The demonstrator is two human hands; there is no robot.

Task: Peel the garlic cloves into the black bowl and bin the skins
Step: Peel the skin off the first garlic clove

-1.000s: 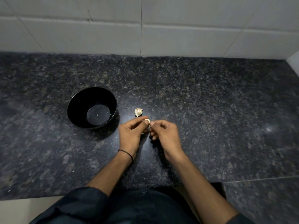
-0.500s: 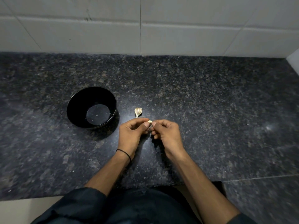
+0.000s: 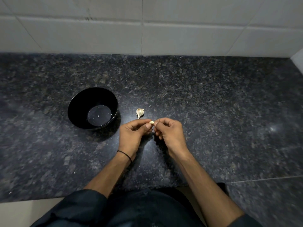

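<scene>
Toward the countertop's (image 3: 213,99) front edge stands the black bowl (image 3: 77,110), empty but for specks. Beside it, left hand (image 3: 131,136) and right hand (image 3: 170,133) together pinch a small pale garlic clove (image 3: 151,122); another papery clove (image 3: 139,112) lies just beyond.

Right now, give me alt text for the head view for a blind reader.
The left hand and right hand pinch one small garlic clove between them over a dark granite counter. A second clove lies just beyond, right of a black bowl holding no cloves.

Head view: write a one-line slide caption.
Left hand and right hand pinch a garlic clove; another clove lies on the counter near the black bowl.
</scene>
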